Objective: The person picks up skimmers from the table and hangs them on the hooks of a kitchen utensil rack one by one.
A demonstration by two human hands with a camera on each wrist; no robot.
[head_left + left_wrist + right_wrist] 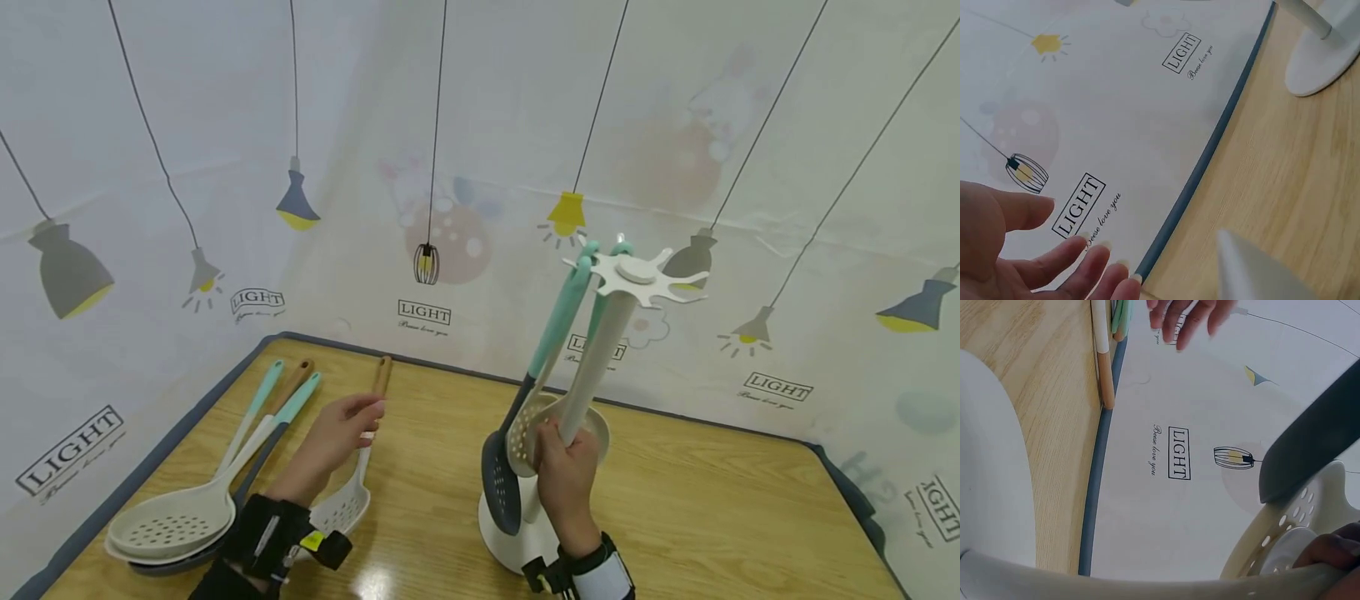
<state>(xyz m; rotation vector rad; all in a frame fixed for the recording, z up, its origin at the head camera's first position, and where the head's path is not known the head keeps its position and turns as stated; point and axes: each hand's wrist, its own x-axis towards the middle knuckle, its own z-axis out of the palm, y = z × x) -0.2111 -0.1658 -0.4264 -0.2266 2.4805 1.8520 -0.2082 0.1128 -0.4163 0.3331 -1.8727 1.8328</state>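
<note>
My right hand (567,479) grips the white pole (600,358) of a utensil stand, which slants to the right in the head view. From the stand's pronged top (637,275) hang a dark slotted spoon (501,483) with a mint handle and a pale perforated skimmer (522,429); another pale round utensil head is partly hidden by my hand. My left hand (333,442) hovers over a white slotted utensil (345,504) with a wooden handle (383,375). In the left wrist view, the left fingers (1088,265) are loosely bent around nothing.
Several utensils, with a white perforated skimmer (176,521) on top, lie stacked at the left of the wooden table (712,500). The stand's round white base (498,533) is near the middle. A printed lamp-pattern backdrop (510,125) rises behind the table edge.
</note>
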